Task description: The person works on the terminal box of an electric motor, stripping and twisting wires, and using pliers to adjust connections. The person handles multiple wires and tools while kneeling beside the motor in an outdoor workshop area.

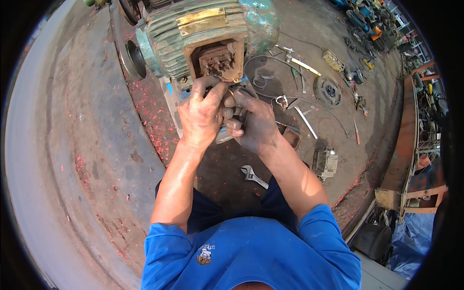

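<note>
A green, ribbed electric motor (166,41) stands in front of me, its rusty terminal box (188,58) uncovered. Inside the box is a brown terminal block (216,59) with several studs. Just below the box opening my two hands meet, both with blackened fingers. My left hand (200,113) is closed in a pinch, and my right hand (256,118) is curled closed beside it. A thin copper-coloured wire end (231,93) shows between their fingertips. How each finger grips it is partly hidden. An adjustable wrench (253,176) lies on the ground between my knees.
Right of the motor lie a hammer (305,66), a grey cable (309,100), a round metal cover (327,92), a screwdriver (356,130) and a small metal box (326,163). A belt pulley (133,59) juts out at the motor's left. A rusty metal frame (403,145) stands far right.
</note>
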The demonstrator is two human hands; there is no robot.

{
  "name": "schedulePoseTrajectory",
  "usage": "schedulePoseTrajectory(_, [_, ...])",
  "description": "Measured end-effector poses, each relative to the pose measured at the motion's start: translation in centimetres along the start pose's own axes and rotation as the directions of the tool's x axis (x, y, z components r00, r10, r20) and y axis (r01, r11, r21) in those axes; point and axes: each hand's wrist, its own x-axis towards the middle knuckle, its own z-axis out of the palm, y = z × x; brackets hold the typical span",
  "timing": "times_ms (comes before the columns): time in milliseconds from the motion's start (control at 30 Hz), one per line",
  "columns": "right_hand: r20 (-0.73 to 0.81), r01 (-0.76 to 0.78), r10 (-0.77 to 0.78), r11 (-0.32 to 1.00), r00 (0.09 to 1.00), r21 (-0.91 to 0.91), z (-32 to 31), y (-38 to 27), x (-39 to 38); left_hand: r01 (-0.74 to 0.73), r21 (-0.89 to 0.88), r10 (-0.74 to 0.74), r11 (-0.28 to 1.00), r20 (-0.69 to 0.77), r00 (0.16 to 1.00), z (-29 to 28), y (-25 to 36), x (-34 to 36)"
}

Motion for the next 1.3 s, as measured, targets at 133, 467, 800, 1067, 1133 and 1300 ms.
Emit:
schedulePoseTrajectory(133, [0.317, 0.453, -0.795, -0.060, 0.517, -0.890, -1.2, 1.0, -0.1, -0.005, 0.005, 0.005, 1.000, -0.022, 1.000, 0.7, -0.4, -0.3])
schedulePoseTrajectory(467, [0.678, 0.423, -0.618, -0.532, 0.398, -0.733, -1.8, -0.8, 1.4, -0.003, 0.028, 0.003, 1.000, 0.000, 1.000, 0.4, -0.2, -0.1])
schedulePoseTrajectory(800, [0.060, 0.362, -0.398, 0.750, 0.916, -0.554, -1.2, -0.2, 0.3, -0.024, 0.023, 0.024, 0.999, 0.000, 1.000, 0.3, -0.4, -0.3])
schedulePoseTrajectory(1067, [0.855, 0.310, -0.434, -0.803, 0.283, -0.510, -2.2, -1.7, 1.2, -0.015, 0.046, 0.014, 0.999, 0.028, 1.000, -0.2, 0.0, -0.2])
schedulePoseTrajectory(1133, [0.868, 0.273, -0.396, -0.836, 0.300, -0.476, -3.0, -2.7, 0.9, -0.031, -0.009, 0.031, 0.999, 0.026, 0.999, 1.2, 0.4, 0.1])
schedulePoseTrajectory(1300, [0.735, 0.451, -0.569, -0.583, 0.368, -0.676, -1.3, -0.2, 2.7, -0.037, 0.097, 0.036, 0.995, 0.012, 0.999, -1.5, -0.5, 0.1])
